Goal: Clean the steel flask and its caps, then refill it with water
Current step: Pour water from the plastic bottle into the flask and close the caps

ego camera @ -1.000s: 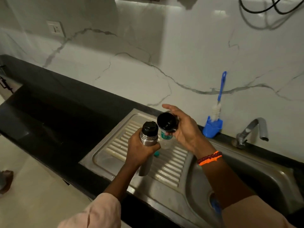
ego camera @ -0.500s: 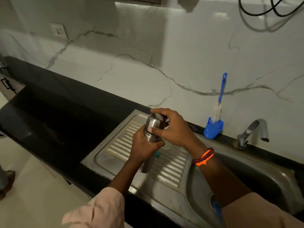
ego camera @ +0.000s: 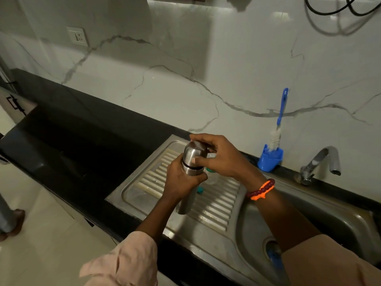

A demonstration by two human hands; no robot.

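Your left hand [ego camera: 181,180] is wrapped firmly around the upper body of the steel flask [ego camera: 188,182], fingers closed on it, holding it upright and slightly tilted over the ribbed draining board [ego camera: 216,205]. Your right hand [ego camera: 220,157] is closed over the flask's domed steel outer cap [ego camera: 193,153], thumb on the near side and fingers curled across the top; the cap sits on the flask's neck, with a dark seam showing where the two meet. You cannot tell from this angle what is inside the flask, since the cap covers its mouth.

Just behind the flask, mostly hidden by your hands, stands a clear plastic bottle [ego camera: 212,178] with a green label (its contents cannot be made out). A small teal cap [ego camera: 200,190] lies on the draining board beside the flask's lower body.

To the right, the steel sink basin [ego camera: 340,223] sits sunken in the black counter [ego camera: 82,137], and something blue [ego camera: 272,259] lies near its drain. Against the marble wall, a blue holder [ego camera: 270,159] contains a bottle brush [ego camera: 279,120] standing upright, bristles down and blue handle leaning on the wall. A metal tap [ego camera: 321,159] curves over the basin at far right. A beaded orange and red bracelet [ego camera: 261,189] circles your right wrist.
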